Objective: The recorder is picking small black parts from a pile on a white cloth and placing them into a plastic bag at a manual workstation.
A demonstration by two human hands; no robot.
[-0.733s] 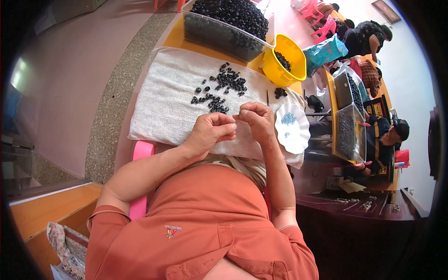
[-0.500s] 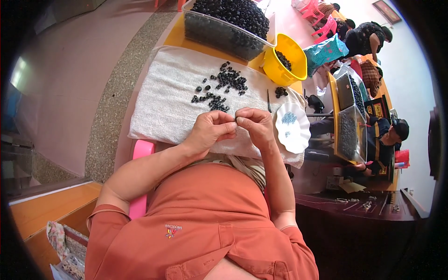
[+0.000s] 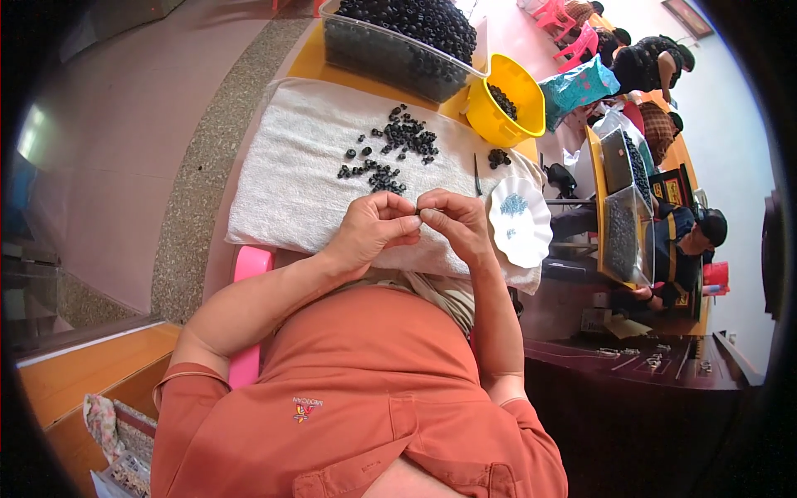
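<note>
Tiny dark piece [image 3: 418, 212], mostly hidden, outline unclear

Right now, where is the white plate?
In the head view, the white plate lies at the right edge of the towel, just right of the right hand.

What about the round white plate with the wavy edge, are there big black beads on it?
No, the round white plate with the wavy edge holds only tiny bluish bits, beside the right hand.

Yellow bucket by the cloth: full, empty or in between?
In between: black pieces lie inside the yellow bucket, with bare inner wall showing.
</note>
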